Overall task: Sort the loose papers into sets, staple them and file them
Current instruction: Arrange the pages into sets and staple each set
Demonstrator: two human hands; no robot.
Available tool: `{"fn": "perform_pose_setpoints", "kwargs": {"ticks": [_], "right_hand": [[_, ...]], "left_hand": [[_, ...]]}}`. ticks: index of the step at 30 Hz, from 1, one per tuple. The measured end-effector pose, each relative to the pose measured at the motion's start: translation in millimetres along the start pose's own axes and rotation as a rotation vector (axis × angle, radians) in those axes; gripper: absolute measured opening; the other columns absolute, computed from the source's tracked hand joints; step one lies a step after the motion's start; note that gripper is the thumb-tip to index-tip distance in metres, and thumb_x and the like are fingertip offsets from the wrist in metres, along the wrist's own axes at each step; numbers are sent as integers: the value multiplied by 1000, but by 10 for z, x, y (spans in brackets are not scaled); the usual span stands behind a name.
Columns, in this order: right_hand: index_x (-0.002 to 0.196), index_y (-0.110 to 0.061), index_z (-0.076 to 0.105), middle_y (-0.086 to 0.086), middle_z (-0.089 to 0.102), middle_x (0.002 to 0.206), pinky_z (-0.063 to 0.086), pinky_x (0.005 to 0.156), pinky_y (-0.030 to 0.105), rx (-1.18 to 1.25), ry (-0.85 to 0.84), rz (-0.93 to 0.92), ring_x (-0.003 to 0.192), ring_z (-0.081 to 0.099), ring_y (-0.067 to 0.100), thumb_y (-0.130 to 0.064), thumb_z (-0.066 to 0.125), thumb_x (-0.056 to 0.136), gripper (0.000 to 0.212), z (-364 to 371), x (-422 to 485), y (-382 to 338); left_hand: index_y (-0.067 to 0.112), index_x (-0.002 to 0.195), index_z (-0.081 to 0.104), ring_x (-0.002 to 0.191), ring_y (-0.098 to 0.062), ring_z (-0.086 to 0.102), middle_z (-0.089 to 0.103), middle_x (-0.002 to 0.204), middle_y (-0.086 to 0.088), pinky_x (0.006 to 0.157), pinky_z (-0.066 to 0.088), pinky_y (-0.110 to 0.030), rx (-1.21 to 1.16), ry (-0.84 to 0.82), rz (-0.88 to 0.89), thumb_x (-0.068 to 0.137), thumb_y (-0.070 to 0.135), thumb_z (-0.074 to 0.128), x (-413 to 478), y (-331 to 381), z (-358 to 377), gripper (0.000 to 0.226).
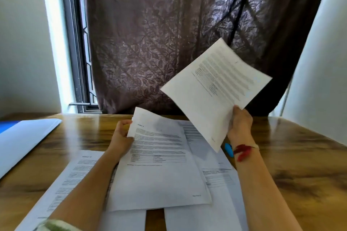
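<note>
At the left edge of the wooden table (300,165) lies a pale folder (24,137) with a blue patch at its far corner. Behind it, a dark window frame (75,43) stands beside a brown leaf-patterned curtain (169,33).

Near the front-left corner a printed sheet (75,174) lies flat, and the left forearm crosses over it. The left hand (122,135) grips the left edge of a page with a table (159,174). Its thumb presses on the printed face and its fingers curl together round the edge from behind. That page is lifted at its far end, while its near end rests on the loose sheets (221,184) spread over the middle of the table toward the front edge.

To the right, the right hand (240,124) holds the raised papers (216,88) by their lower corner, well above the table and tilted in front of the curtain. The thumb lies along the near edge. The other fingers are hidden behind the paper, so how they lie cannot be told.

A red thread (242,151) is tied round the right wrist. Just beside the wrist a small blue object (229,150) rests on the table at the edge of the loose sheets, too hidden to identify.
</note>
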State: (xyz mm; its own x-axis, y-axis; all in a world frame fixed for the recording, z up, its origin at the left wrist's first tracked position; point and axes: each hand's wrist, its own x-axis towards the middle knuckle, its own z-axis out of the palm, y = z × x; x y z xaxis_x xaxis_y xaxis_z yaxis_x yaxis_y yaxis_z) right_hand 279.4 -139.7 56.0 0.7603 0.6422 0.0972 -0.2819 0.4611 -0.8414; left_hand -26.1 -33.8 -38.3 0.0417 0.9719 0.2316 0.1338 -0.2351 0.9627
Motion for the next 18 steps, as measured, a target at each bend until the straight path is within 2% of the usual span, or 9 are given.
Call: {"fn": "perform_pose_setpoints", "kwargs": {"ticks": [2,4,6,8,10,11,13,15,18], "right_hand": [[94,-10,64,6,65,90,51,76,33,-109,-88,186,80,60,21,-10,51,92,12,-34,30,74],[89,-11,64,8,65,86,49,78,35,-225,-184,281,77,59,24,-12,49,89,15,-74,47,175],[83,-10,62,9,64,79,47,75,34,-355,-232,326,72,58,24,-13,47,85,16,-101,8,254],[74,-9,58,12,59,75,47,73,33,-475,-272,358,71,55,27,-16,53,76,9,-132,-13,278],[72,-9,55,14,53,80,45,77,36,-574,-291,370,75,49,31,-22,62,58,21,-176,39,308],[75,-9,55,14,53,83,46,79,37,-587,-302,377,77,50,31,-22,62,58,23,-188,45,305],[82,-6,57,15,60,81,49,79,36,-573,-299,360,76,56,31,-14,52,74,12,-179,-20,251],[81,-5,56,14,60,80,48,79,38,-545,-248,323,75,56,28,-9,43,80,13,-161,-47,211],[69,-6,46,11,50,74,44,73,36,-437,-140,298,68,46,27,-1,36,83,18,-168,-25,186]], "left_hand": [[16,114,43,78,-15,64,63,93,-8,50,52,-21,5,1,26,84,-23,47,-19,24,-7,50],[17,112,46,82,-16,65,64,97,-8,52,53,-20,29,-13,42,83,-22,48,-33,34,-14,48],[18,109,47,90,-21,65,63,105,-11,58,54,-22,69,-32,58,83,-21,49,-32,25,-29,47],[18,112,46,91,-20,64,62,108,-10,60,53,-22,69,-38,51,84,-20,49,-45,29,-29,47],[21,118,42,91,-18,64,62,108,-7,60,54,-23,56,-41,50,85,-17,50,-47,41,-23,51],[23,119,42,93,-19,64,61,108,-6,62,54,-25,56,-41,50,86,-15,52,-41,47,-18,52],[24,119,45,100,-23,63,61,112,-6,71,56,-31,94,-39,54,86,-13,53,-27,46,-24,51],[21,112,53,101,-26,63,63,112,-7,80,56,-38,146,-30,56,86,-12,53,-14,33,-26,42],[9,102,65,95,-25,65,68,104,-7,75,55,-29,208,-10,78,86,-10,52,-29,26,-20,28]]}}
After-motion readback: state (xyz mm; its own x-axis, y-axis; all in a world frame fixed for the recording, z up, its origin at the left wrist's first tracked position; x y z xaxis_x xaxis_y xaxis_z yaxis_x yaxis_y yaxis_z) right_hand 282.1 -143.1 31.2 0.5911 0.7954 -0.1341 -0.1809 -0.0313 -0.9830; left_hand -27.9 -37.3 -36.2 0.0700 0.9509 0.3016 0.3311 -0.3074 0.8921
